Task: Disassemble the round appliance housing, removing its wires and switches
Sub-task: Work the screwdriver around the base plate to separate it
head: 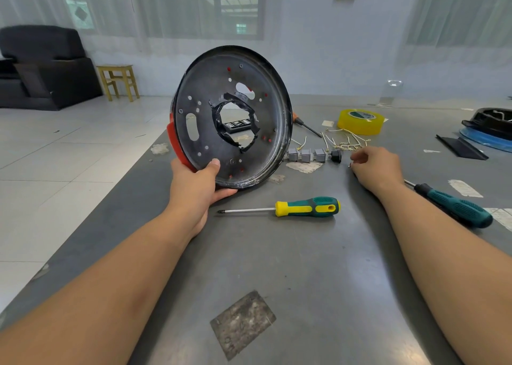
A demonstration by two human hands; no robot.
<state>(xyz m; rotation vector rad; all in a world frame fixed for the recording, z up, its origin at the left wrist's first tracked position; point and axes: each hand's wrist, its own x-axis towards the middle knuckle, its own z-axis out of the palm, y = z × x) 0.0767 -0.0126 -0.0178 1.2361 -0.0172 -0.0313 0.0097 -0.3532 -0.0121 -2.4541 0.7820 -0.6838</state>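
Head view: round housing (232, 115) held up on edge above the near-left part of the grey table (291, 267), tilted w/ its inner face toward the camera. It's a black dished disc w/ a raised rim, a red outer shell showing at the lower-left edge. Big ragged hole in the centre, edges lined w/ torn black tape; two oval slots, one left and one upper right, plus many small drilled holes, some showing red through them. Left hand (199, 187) grips the bottom rim, thumb curled over onto the inner face, fingers under and behind. Right hand (374, 167) rests on the table to the right, fingers loosely curled; can't tell if the tips pinch anything. Just beyond it lie loose wires (346, 140) w/ pale yellow ends and a row of grey switches (306, 155), a small black part (335, 156) beside them. Yellow-green screwdriver (291, 209) lies in front of the housing; a 2nd, dark green screwdriver (454, 206) lies partly under the right wrist. Yellow tape roll (360, 122) further back
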